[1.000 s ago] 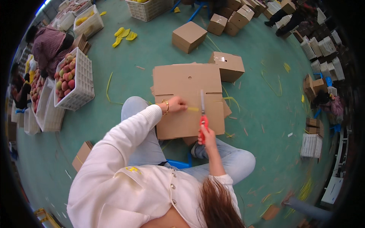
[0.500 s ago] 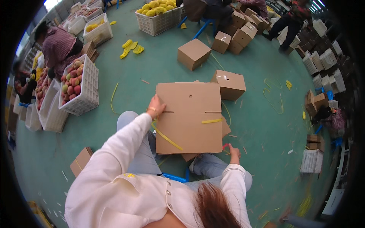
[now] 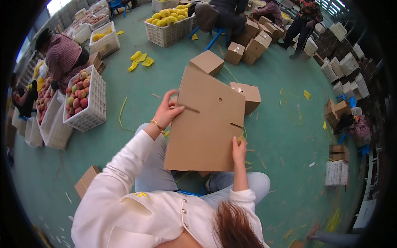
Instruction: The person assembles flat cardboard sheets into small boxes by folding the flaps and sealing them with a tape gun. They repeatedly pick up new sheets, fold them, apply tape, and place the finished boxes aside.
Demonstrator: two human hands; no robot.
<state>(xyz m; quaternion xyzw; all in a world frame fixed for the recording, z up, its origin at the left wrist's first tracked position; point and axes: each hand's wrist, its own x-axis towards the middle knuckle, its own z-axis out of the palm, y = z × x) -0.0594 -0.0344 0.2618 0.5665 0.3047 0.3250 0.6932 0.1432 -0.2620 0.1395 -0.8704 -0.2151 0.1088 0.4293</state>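
A flat brown cardboard box blank (image 3: pixel 202 138), with two slots and a small round hole, is tilted up over my lap. My left hand (image 3: pixel 166 110) grips its left edge beside a slot, thumb on the near face and fingers behind. On the lower right edge my right hand (image 3: pixel 239 152) pinches the board, thumb in front. A bit of yellow strap (image 3: pixel 242 138) shows by the right thumb; whether that hand holds it is unclear. Under the blank, a little more cardboard (image 3: pixel 204 173) shows between my legs.
Closed cartons (image 3: pixel 250 100) stand beyond the blank, with stacked cartons (image 3: pixel 259 44) farther back. White crates of apples (image 3: pixel 94 106) are at left, near a seated person (image 3: pixel 66 53). A crate of yellow-wrapped fruit (image 3: pixel 167 34) is at the back. Yellow strap (image 3: pixel 121 113) lies on the floor.
The blank has been lifted and tilted up from lying across my lap. The yellow strap is gone from its face. My right hand has moved up onto its edge; the red item there no longer shows.
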